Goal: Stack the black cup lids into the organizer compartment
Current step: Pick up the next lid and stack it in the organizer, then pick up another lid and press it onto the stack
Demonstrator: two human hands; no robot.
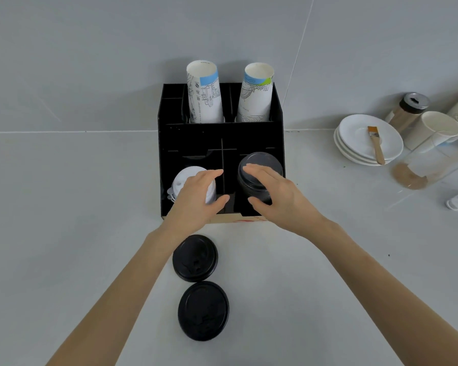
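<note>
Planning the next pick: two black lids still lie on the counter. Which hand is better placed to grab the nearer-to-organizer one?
Probably the left hand. That loose black lid lies just below its wrist, while the right hand grips the black lid stack in the organizer.

Counter [77, 247] open left — two loose lids [195, 258] central.

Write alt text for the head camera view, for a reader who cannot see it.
A person's right hand rests on a stack of black lids in the right front compartment of a black organizer, while the left hand is on a stack of white lids in the left one. Two loose black lids lie on the grey counter in front.
</note>
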